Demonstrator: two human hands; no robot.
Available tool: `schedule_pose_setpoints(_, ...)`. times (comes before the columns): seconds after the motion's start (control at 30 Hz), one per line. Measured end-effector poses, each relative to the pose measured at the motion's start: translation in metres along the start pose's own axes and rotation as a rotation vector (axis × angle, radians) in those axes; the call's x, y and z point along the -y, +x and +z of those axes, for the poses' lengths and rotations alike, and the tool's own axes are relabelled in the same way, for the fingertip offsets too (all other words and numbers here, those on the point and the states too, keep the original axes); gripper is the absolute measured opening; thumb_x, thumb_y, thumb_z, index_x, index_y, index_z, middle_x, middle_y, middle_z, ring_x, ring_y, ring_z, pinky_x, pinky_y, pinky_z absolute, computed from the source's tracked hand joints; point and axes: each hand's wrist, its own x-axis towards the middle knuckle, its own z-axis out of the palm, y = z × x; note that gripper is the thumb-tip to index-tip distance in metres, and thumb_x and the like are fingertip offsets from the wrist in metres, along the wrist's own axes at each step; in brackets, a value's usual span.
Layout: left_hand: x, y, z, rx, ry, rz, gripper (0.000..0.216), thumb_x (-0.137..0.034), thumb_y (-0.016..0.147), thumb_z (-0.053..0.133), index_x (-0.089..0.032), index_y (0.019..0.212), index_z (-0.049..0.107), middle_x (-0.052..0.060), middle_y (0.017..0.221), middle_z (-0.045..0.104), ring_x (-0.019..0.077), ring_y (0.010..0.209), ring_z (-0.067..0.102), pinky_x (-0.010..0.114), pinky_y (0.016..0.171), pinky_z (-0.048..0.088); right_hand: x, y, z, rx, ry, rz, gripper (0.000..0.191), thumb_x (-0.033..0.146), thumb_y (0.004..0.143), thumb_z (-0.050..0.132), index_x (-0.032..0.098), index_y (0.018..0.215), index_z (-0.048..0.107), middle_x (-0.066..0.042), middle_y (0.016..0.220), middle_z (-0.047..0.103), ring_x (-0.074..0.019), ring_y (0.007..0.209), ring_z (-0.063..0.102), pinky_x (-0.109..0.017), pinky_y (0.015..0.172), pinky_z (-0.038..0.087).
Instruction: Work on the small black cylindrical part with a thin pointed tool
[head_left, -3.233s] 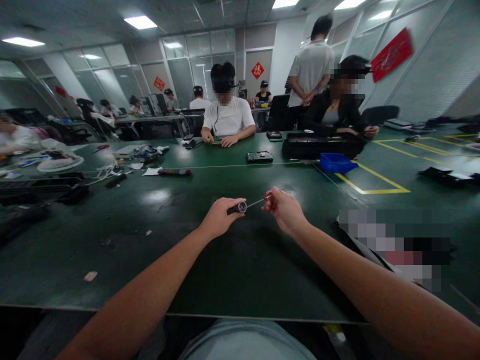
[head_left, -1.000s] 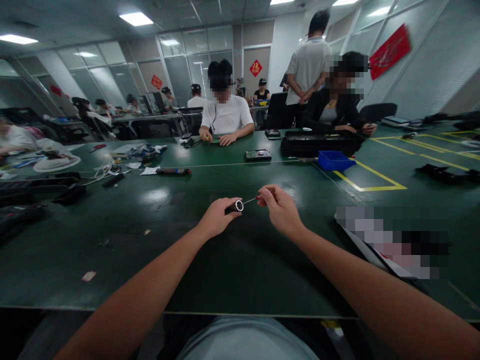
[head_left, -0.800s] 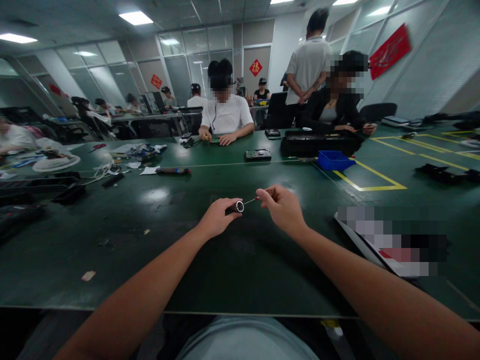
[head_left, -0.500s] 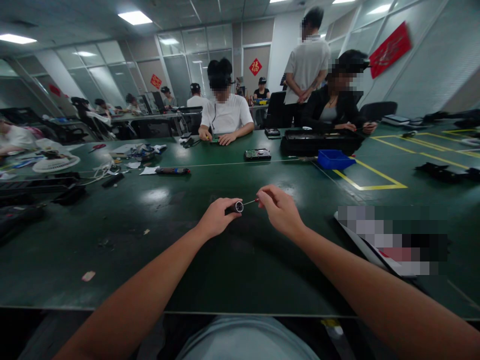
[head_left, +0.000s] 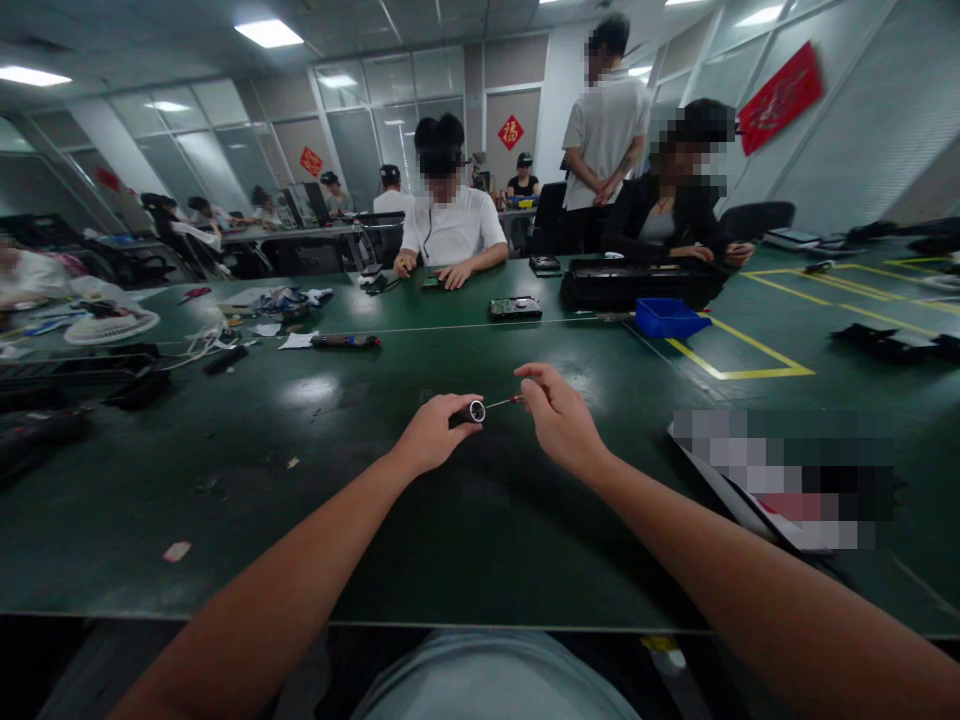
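My left hand (head_left: 433,432) is closed around a short black cylinder (head_left: 468,413) with a bright metal ring at its open end, which faces right. In my right hand (head_left: 559,415) is a screwdriver (head_left: 517,399) with a reddish handle and a thin metal shaft. The shaft points left and its tip is at the ringed end of the cylinder; whether it goes inside I cannot tell. My right index finger is stretched out above the handle, while the thumb and other fingers stay on it. Both hands are just above the green table (head_left: 450,540).
A circuit board (head_left: 515,307) and a blue scoop-like tray (head_left: 671,319) lie farther back. A pen-like tool (head_left: 345,341) is beyond my left hand. Papers (head_left: 772,490) lie to the right. Across the table, a person in a white shirt (head_left: 456,225) works on a small board.
My right index finger has lifted off the screwdriver handle and extended, showing more of the handle. My left hand and the cylinder are nearly unmoved.
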Motion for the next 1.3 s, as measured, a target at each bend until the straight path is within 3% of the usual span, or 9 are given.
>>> schedule_pose_setpoints(0.2,0.001,-0.001,0.000,-0.011,-0.004,0.008,0.042,-0.026,0.087,0.068,-0.025,0.129,0.061,0.004,0.115,0.068,0.0227,0.106,0.059,0.038,0.096,0.044,-0.014,0.008,0.007,-0.044,0.277,0.094,0.026,0.045,0.090,0.053,0.021,0.088,0.063,-0.004,0.078,0.066,-0.0184,0.072,0.062,-0.035,0.072,0.050)
schedule_pose_setpoints(0.37,0.002,0.001,-0.002,-0.027,-0.010,0.115,0.043,-0.024,0.088,0.067,-0.025,0.130,0.060,0.005,0.122,0.066,0.0212,0.113,0.058,0.038,0.101,0.042,-0.030,0.015,0.013,-0.090,0.542,0.228,0.029,0.050,0.088,0.056,0.022,0.083,0.061,-0.002,0.073,0.062,-0.0175,0.065,0.060,-0.036,0.068,0.052)
schedule_pose_setpoints(0.47,0.002,0.004,-0.005,0.026,0.072,0.192,0.043,-0.026,0.088,0.068,-0.027,0.129,0.060,0.004,0.124,0.066,0.0226,0.116,0.057,0.043,0.105,0.037,-0.033,0.019,0.010,-0.093,0.609,0.377,0.027,0.046,0.088,0.055,0.022,0.077,0.058,-0.002,0.068,0.058,-0.0168,0.059,0.056,-0.038,0.067,0.054)
schedule_pose_setpoints(0.53,0.002,0.005,-0.006,0.041,0.121,0.180,0.041,-0.027,0.087,0.068,-0.027,0.128,0.061,0.004,0.121,0.068,0.0234,0.114,0.058,0.044,0.104,0.037,-0.034,0.021,0.009,-0.130,0.566,0.400,0.027,0.045,0.089,0.055,0.022,0.075,0.057,-0.002,0.068,0.058,-0.0168,0.059,0.055,-0.037,0.065,0.054)
schedule_pose_setpoints(0.67,0.005,0.005,-0.003,0.055,0.131,0.144,0.040,-0.026,0.087,0.069,-0.026,0.127,0.062,0.004,0.116,0.069,0.0223,0.107,0.060,0.042,0.100,0.040,-0.033,0.020,0.008,-0.167,0.403,0.308,0.028,0.048,0.089,0.053,0.022,0.079,0.057,-0.002,0.071,0.060,-0.0167,0.061,0.056,-0.034,0.062,0.050)
schedule_pose_setpoints(0.93,0.005,0.005,-0.001,0.067,0.145,0.137,0.044,-0.028,0.087,0.069,-0.025,0.130,0.060,0.004,0.112,0.069,0.0224,0.103,0.060,0.041,0.097,0.041,-0.020,0.010,0.006,-0.111,0.121,0.045,0.028,0.043,0.096,0.044,0.021,0.087,0.058,-0.002,0.072,0.062,-0.0174,0.067,0.060,-0.032,0.065,0.046)
schedule_pose_setpoints(1.3,0.004,0.006,0.000,0.091,0.137,0.122,0.050,-0.029,0.089,0.067,-0.025,0.137,0.054,0.004,0.109,0.069,0.0217,0.103,0.060,0.041,0.098,0.040,-0.014,0.003,0.005,-0.063,-0.014,-0.064,0.026,0.041,0.098,0.042,0.021,0.093,0.057,-0.003,0.077,0.067,-0.0192,0.073,0.065,-0.033,0.069,0.047)
